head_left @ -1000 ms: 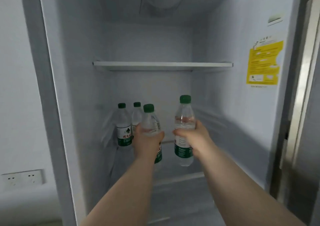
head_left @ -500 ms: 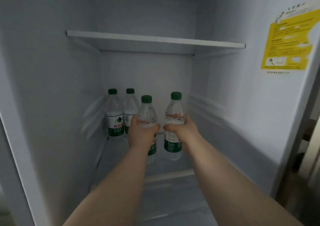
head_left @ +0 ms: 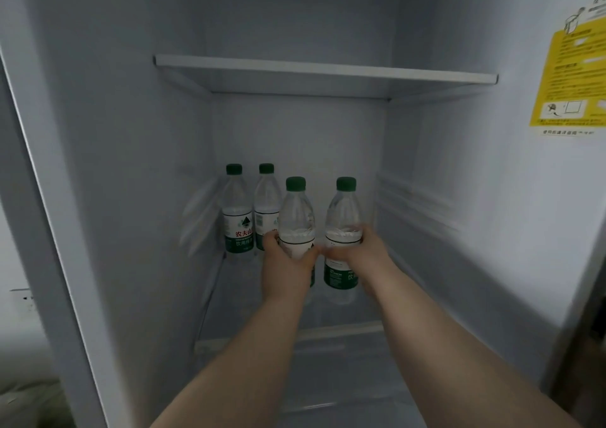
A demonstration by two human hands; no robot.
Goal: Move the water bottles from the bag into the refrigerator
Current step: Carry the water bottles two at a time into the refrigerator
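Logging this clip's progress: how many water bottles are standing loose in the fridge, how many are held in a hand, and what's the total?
Standing loose at the back left: 2
Held in the left hand: 1
Held in the right hand: 1
Total: 4

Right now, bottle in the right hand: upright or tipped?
Upright. The bottle in the right hand has its green cap straight above the label, parallel to the standing bottles behind.

Dim, bluish-grey light fills the refrigerator (head_left: 131, 132). The wall ribs right of the right hand (head_left: 367, 250) smear with motion blur, and wide-angle distortion bends the frame edges.
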